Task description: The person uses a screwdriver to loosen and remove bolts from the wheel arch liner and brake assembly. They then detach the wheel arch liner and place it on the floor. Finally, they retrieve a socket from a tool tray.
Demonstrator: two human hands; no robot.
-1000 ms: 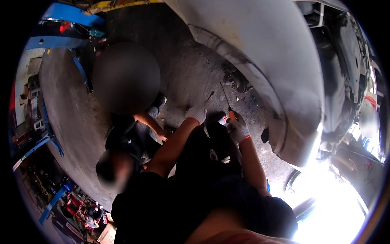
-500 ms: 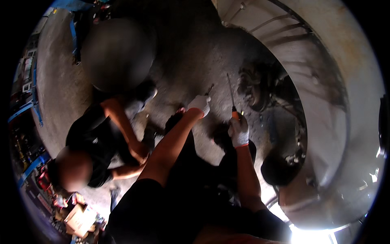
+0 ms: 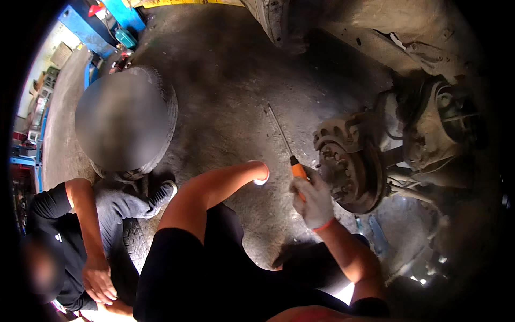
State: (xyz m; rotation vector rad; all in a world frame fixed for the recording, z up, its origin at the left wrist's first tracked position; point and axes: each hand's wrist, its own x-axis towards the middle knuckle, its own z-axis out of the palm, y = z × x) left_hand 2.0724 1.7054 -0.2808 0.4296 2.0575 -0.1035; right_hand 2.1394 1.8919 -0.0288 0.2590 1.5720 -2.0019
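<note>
My right hand point(image 3: 313, 199), in a whitish glove with a red cuff, is closed around the orange handle of a long screwdriver point(image 3: 298, 169). Its thin shaft slants up and left over the floor. Close to the right of that hand sit a rusty brake disc point(image 3: 370, 180) with wheel studs and its caliper point(image 3: 339, 130). My left forearm reaches across to the middle, where only the cuff edge of my left hand point(image 3: 260, 180) shows. The fingers of that hand are hidden, and so is anything in them.
A co-worker in dark clothes point(image 3: 48, 212) sits at lower left. Beyond stands a large tyre point(image 3: 166, 107), its middle blurred. Blue posts point(image 3: 88, 29) and a teal jug point(image 3: 126, 37) are at upper left. Suspension arms point(image 3: 413, 188) extend right of the disc, below vehicle bodywork point(image 3: 370, 48).
My view has shifted, bringing the brake disc nearer. My left hand has bent out of sight; a small dark tool seen in it before no longer shows. The right still grips the screwdriver.
</note>
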